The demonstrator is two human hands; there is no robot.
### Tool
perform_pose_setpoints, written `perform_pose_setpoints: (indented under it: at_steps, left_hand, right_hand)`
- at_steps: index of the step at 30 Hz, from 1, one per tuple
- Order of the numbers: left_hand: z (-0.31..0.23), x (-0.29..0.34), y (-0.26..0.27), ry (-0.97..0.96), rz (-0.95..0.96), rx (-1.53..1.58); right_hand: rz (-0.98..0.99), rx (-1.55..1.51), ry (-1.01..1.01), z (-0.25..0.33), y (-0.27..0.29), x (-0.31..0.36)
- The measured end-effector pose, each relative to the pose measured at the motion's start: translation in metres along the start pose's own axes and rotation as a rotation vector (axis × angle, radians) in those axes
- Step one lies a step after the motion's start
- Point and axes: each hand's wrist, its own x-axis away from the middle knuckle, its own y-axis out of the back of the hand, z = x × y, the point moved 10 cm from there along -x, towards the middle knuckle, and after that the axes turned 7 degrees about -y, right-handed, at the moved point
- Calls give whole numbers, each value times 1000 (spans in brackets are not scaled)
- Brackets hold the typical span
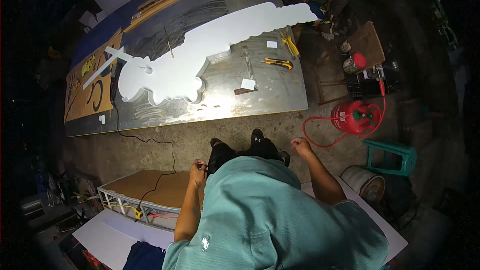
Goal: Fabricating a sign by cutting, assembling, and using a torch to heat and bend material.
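Note:
My left hand (198, 171) hangs beside my left thigh with its fingers curled in; a small dark spot shows at them, too small to name. Out to the right, my right hand (301, 146) hangs above the floor, fingers bent together, and whatever may be in them is hidden. Both hands are apart from the metal-topped table (280, 97) in front of me. A large white cutout shape (220, 32) with wavy, raised edges lies across it. On its right side are a yellow utility knife (278, 63) and yellow-handled pliers (289, 45).
A red gas cylinder (352, 118) with a red hose and a green stool (392, 157) stand at the right. Cardboard (92, 87) lies on the table's left end. A black cable (172, 155) runs down across the floor to a brown-topped frame (150, 187).

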Motion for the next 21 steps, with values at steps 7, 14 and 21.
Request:
perform_pose_setpoints:
  at_steps: [7,14,21]
  left_hand:
    - [21,-4,8,50,-2,-5]
    - [3,-9,-6,-10,28,-150]
    - [-2,-7,-8,-90,8,-216]
  right_hand:
    - [-32,90,35,-26,-3,-7]
    - [18,-77,-140,-69,-5,-20]
    - [-20,113,75,-34,8,-15]
